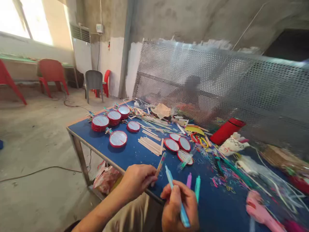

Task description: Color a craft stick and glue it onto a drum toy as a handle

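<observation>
Bracing the wood stick (160, 167) prob. mattered most: L hand (142, 178) pinched its lower end, fingers closed, by the near edge of the table (98, 138), tinted end aimed approx. 1 o'clock. R hand (180, 204) gripped the blue marker (170, 177) pen-style, nib just off the stick's 3 o'clock. Light, even strokes w/ fingertips clear of the nib seemed best. Purple marker (189, 180) & green marker (198, 187) lay toward R hand's 1 o'clock.

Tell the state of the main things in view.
Held stick: upper end coloured
Blue marker: tip near held stick
Left hand: gripping held stick
Right hand: gripping blue marker
Loose sticks: lying side by side
Red drums: white faces up
White cup: filled
Pink glue gun: lying down
</observation>
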`<action>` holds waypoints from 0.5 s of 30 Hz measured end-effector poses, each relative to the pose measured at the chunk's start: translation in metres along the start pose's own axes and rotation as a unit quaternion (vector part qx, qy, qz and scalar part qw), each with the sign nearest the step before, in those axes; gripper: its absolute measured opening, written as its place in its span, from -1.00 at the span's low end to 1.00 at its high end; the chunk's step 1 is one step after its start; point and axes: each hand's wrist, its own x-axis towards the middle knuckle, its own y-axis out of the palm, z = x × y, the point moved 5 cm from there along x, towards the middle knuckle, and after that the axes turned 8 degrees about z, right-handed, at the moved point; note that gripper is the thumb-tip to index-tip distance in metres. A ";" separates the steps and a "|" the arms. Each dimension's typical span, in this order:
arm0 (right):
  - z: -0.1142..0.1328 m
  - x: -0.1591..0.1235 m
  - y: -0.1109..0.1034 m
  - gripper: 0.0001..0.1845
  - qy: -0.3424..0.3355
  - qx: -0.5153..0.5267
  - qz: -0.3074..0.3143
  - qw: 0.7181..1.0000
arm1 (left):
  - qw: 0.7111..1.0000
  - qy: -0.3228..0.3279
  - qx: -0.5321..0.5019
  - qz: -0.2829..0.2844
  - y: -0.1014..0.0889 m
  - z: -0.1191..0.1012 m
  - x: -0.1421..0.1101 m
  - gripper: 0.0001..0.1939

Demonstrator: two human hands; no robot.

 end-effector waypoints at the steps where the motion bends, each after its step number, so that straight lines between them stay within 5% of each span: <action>1: 0.001 0.002 0.001 -0.90 -0.007 -0.003 0.012 1.000 | 1.000 -0.002 0.001 -0.001 0.001 0.000 0.001 -0.83; 9: 0.005 0.007 0.004 -0.91 -0.047 -0.013 0.076 0.996 | 1.000 -0.006 -0.003 -0.001 0.001 -0.003 0.002 -0.83; 15: 0.005 0.004 0.001 -0.89 -0.024 -0.044 0.034 0.998 | 1.000 0.001 0.010 -0.008 0.000 -0.003 0.000 -0.87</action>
